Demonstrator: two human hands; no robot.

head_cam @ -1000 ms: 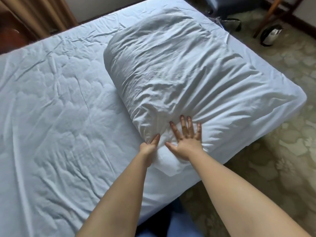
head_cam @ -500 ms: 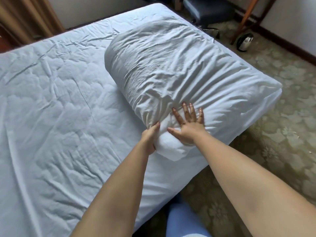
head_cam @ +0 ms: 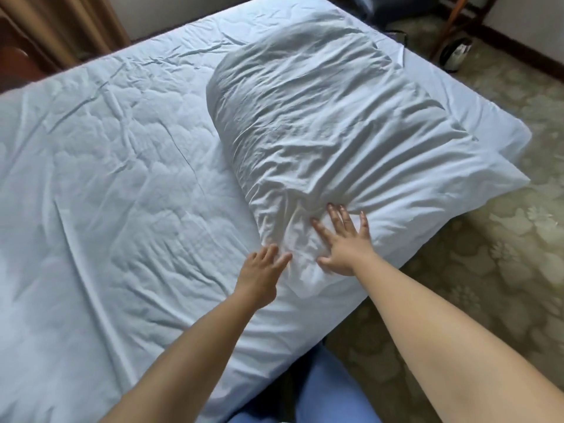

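On the left we see the sheeted mattress [head_cam: 106, 193] lying wide and open, its near edge slanting toward us. Our left hand [head_cam: 259, 279] reaches with straight, slightly parted fingers to the near corner of the pillow [head_cam: 320, 123]; whether it touches we cannot tell. Our right hand [head_cam: 345, 245] presses flat on the pillow's near end, fingers splayed. The pillow lies on the mattress's right side, one corner jutting past the edge over the carpet [head_cam: 488, 270], white, plump, creases fanning from the fingertips
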